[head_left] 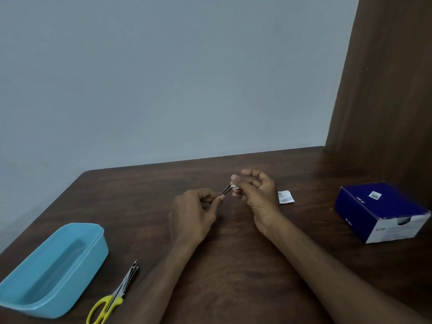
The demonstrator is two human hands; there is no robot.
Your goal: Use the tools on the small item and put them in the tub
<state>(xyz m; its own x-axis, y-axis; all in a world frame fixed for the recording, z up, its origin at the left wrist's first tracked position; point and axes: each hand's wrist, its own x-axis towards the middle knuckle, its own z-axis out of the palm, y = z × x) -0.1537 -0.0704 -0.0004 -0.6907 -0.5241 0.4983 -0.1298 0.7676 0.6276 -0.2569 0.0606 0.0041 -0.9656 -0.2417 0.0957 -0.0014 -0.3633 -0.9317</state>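
**Steel tweezers meet a scrap of white at mid-table**

Steel, thin and dark, the tweezers (226,189) are pinched between thumb and fingertips of the left hand (194,210), their tips angled up and to the right. There they touch a small white piece (234,186), perhaps a swab or pad, which the right hand (254,192) holds with curled fingers just above the wooden table (233,265). Both hands hover near the table's middle, close together.

The tweezers look light and stiff, probably slick along the shafts, so the mid-shaft pinch seems the sound place to hold. The white piece appears soft, nearly weightless and easy to crush or drop; its edge is likely the best purchase.

A torn white sachet (285,197) lies just right of the right hand. Farther right stands a dark blue carton (383,211). Near the left edge sit a light blue plastic tub (53,272) and, beside it, yellow-handled scissors (114,295).
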